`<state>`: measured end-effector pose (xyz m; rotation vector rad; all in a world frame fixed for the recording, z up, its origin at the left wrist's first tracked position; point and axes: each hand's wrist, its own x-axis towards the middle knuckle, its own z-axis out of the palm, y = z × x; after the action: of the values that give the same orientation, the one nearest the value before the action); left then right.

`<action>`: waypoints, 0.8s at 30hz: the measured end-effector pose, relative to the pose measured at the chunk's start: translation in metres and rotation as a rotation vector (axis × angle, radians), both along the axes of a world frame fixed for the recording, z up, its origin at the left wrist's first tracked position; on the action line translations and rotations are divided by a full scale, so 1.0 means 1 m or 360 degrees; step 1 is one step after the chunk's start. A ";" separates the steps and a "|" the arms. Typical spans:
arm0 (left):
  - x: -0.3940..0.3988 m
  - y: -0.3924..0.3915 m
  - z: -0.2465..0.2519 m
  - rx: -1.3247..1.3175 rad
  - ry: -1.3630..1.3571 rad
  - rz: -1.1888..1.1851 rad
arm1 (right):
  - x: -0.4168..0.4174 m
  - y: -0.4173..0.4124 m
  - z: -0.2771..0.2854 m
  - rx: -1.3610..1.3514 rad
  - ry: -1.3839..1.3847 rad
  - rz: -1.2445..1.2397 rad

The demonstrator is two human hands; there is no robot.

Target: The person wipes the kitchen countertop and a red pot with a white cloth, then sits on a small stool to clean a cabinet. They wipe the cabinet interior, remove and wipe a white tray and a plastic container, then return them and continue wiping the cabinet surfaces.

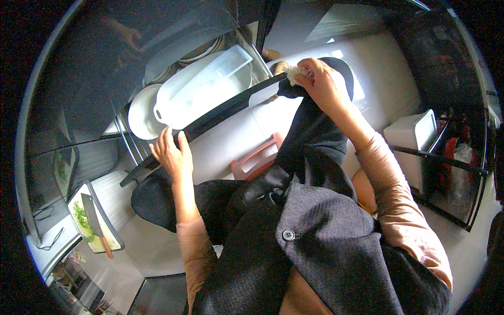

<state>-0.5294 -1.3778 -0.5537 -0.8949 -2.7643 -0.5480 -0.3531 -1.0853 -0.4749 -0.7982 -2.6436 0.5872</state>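
Observation:
My left hand point(173, 153) is over the black front point(224, 112) of a pulled-out drawer, fingers apart and holding nothing. Whether it presses on the edge is hard to tell. At the drawer front's far right end, my right hand point(325, 84) pinches a crumpled white tissue or cloth point(293, 75). Inside the drawer lie a long white plastic basin point(220, 96), a clear, pale-blue-tinted plastic container point(235, 61) on it, and a round white bowl point(143, 114). Stacked dishes point(204, 49) show behind the basin, partly hidden.
A pink plastic stool point(258, 157) stands below the drawer front, between my legs. At left, a cutting board point(108, 224) carries chopped greens point(80, 218) and a cleaver point(92, 216). A white bin point(405, 145) and a black rack point(441, 159) stand at right. Someone's slippered foot point(280, 67) shows beyond the drawer.

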 end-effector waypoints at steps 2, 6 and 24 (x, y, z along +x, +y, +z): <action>-0.002 0.002 0.004 0.0075 0.0005 0.0024 | -0.011 0.006 -0.008 0.0132 0.0085 0.0013; -0.012 0.005 0.004 0.0127 0.0091 0.0062 | -0.038 -0.015 -0.064 0.0327 -0.0339 0.0381; -0.019 0.023 0.000 0.0001 0.0192 0.0126 | -0.065 0.062 -0.044 0.0356 -0.0251 0.0426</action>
<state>-0.5488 -1.3546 -0.5535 -0.7874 -2.6774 -0.4651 -0.4180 -1.0234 -0.5190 -0.4455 -2.9195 0.2919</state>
